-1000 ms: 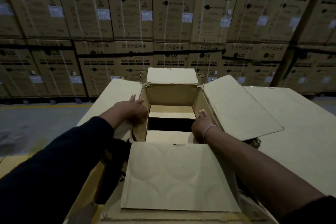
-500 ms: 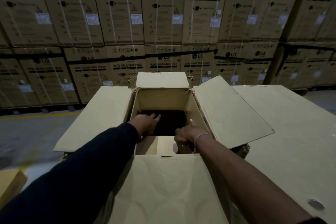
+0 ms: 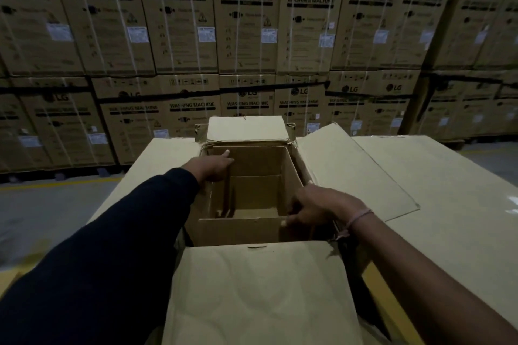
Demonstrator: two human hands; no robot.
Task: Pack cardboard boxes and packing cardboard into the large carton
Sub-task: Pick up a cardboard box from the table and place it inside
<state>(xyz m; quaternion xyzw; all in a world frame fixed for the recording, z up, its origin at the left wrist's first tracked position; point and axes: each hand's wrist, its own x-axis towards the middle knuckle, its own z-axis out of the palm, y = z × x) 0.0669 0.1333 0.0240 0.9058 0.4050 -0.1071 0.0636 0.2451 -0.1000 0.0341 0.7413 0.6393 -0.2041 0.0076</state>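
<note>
**Both hands down in the carton, working the inner cardboard**

The large carton (image 3: 249,235) stands open right in front of the person, all four flaps splayed out: the near flap (image 3: 260,288) lies toward them, the far flap (image 3: 248,129) is folded back, and the left and right flaps hang wide. Inside sits a smaller cardboard box (image 3: 252,196), plain brown, open at the top, its walls upright and its bottom dim in this light. It fills most of the cavity, its long axis running near to far.

The right hand (image 3: 316,209) is at the near right corner, fingers curled over the near wall of the inner box where it meets the carton's side; that looks like a grip on the cardboard edge. The left hand (image 3: 213,166) reaches farther in along the left wall, fingers stretched straight and pointing to the far corner, pressing or steadying rather than clasping.

So the box lies between the two hands. My guess is the next move is seating it square against the carton walls.

Behind it all, stacked washing machine cartons (image 3: 246,31) form a wall, and a flat cardboard sheet (image 3: 448,190) lies on the right.
</note>
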